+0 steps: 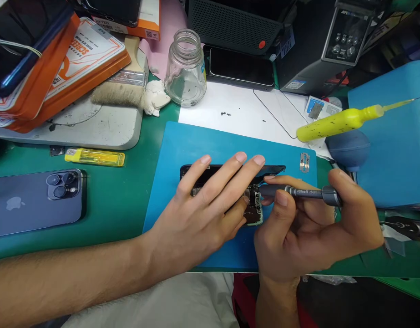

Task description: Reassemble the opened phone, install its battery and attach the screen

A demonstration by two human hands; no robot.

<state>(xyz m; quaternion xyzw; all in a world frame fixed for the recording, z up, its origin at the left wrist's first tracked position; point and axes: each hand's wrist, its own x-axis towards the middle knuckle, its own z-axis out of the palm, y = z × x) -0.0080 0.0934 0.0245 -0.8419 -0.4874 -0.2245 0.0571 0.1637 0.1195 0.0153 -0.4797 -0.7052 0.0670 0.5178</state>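
Note:
An opened phone [254, 216] with its inner parts bare lies on the blue mat [203, 136]. Along its far side is a dark screen panel [273, 170]. My left hand [206, 205] rests over the phone, fingers spread across the body and the panel, hiding much of both. A grey screwdriver [307, 193] lies nearly level in my right hand [308, 228], held between thumb and fingers, with a finger against its end cap. Its tip points left at the phone's right end; whether it touches a screw I cannot tell.
A blue-grey phone [35, 198] and a yellow blade case [95, 157] lie to the left. Orange boxes [87, 54] and a brush [121, 89] are stacked behind. A glass jar [186, 68], yellow bottle [339, 123] and blue air blower [349, 148] stand or lie beyond the mat.

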